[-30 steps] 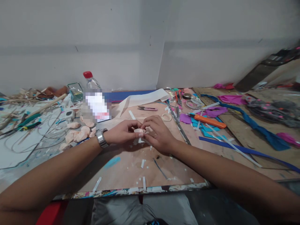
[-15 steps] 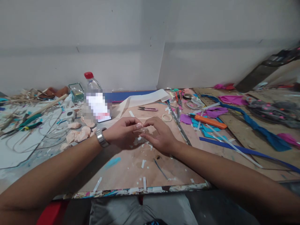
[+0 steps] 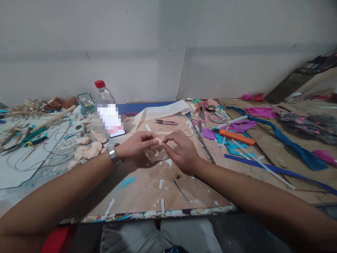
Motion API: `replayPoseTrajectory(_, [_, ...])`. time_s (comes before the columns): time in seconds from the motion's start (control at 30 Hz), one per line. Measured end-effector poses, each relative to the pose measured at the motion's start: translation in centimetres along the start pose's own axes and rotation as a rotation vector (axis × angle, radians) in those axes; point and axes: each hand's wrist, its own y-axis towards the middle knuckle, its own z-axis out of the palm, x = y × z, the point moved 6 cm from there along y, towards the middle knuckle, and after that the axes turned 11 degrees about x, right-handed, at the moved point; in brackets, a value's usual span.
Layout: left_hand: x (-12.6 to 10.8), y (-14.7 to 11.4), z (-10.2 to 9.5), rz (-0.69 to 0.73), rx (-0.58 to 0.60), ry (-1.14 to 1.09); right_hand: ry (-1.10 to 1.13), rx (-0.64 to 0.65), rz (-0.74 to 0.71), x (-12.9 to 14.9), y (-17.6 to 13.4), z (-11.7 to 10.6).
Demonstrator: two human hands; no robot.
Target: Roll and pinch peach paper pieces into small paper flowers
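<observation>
Over the middle of the worktable, my left hand (image 3: 140,144) and my right hand (image 3: 180,149) meet fingertip to fingertip. Pinched between them is a small pale peach piece of thin, paper-like material (image 3: 159,141); its full shape is partly covered by the fingers. Just below the fingertips shows a pale, see-through patch (image 3: 156,155), and I cannot tell whether it belongs to the held piece. White smears mark the brown table sheet (image 3: 147,196) under the hands. Left of my left wrist lie several crumpled peach pieces (image 3: 86,151). A ring of tape (image 3: 187,132) sits beyond my right hand.
Thread snips (image 3: 168,122) lie behind the hands. A lit phone (image 3: 112,121) leans near a red-capped bottle (image 3: 100,84). To the right are an orange cutter (image 3: 235,136), blue strips (image 3: 279,172) and purple scraps (image 3: 243,125). Green-handled pliers (image 3: 33,137) lie left.
The fingertips of both hands have shifted slightly, and more of the pale peach piece shows between them. The pale patch below them looks larger. Things on the table have stayed put.
</observation>
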Motion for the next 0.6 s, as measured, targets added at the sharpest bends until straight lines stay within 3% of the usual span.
replayPoseTrajectory(0.6, [0.17,0.15,-0.16,0.006,-0.028,-0.017,-0.033,0.053,0.063,-0.91,0.01,0.73])
